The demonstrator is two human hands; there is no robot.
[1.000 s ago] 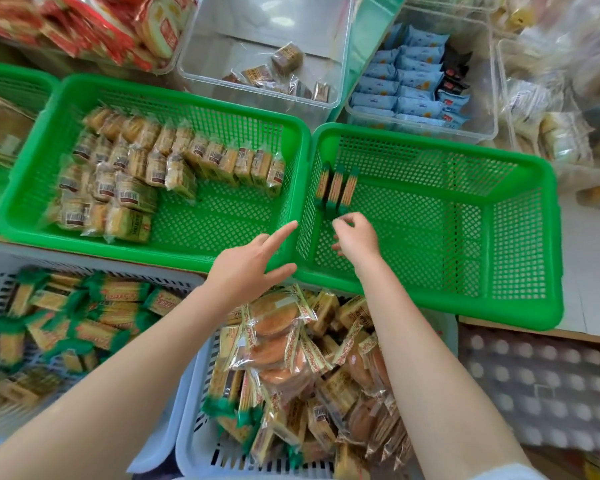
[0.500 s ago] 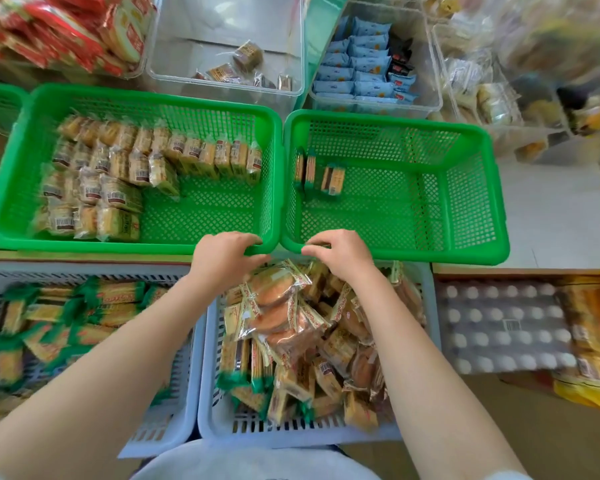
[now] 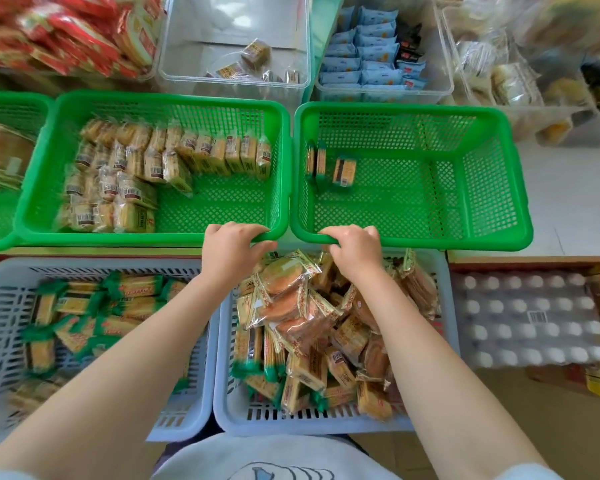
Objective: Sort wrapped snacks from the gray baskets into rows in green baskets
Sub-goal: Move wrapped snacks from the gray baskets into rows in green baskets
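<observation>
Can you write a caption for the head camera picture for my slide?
Two hands grip the near rims of two green baskets above a gray basket of snacks.

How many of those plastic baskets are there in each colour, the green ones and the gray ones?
Green plastic mesh baskets: 3, namely the left green basket cut off by the frame, the middle green basket and the right green basket.
Gray plastic slatted baskets: 2, namely the left gray basket and the right gray basket.
Total: 5
</observation>
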